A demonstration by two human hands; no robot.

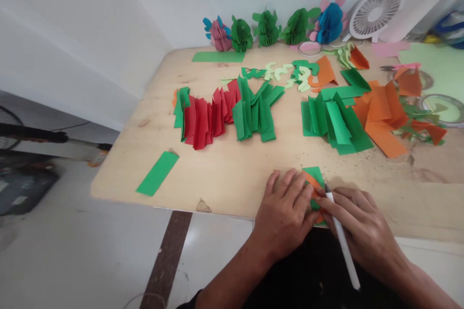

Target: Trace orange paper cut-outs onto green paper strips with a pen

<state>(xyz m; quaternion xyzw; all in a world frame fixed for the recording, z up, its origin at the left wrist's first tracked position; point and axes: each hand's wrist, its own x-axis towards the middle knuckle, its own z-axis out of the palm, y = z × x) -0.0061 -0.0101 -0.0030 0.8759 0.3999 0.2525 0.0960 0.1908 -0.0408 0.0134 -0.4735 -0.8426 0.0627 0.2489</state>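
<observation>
At the table's front edge, a small orange paper piece [312, 179] lies on top of a green paper strip [314, 171]. My left hand [282, 210] rests flat over the left side of these papers, its fingers stretched out. My right hand [362, 224] touches the orange piece from the right with its fingertips. A white pen [342, 239] is held between the fingers of that hand, its dark tip pointing away from me. Both hands cover part of the papers, so their lower ends are mostly hidden.
Folded red papers [203, 118], folded green papers [255, 111], more green papers [333, 123] and orange papers [384, 106] lie across the table. A single green strip [157, 174] is at left. Paper figures [267, 29] and a white fan [377, 12] stand along the wall.
</observation>
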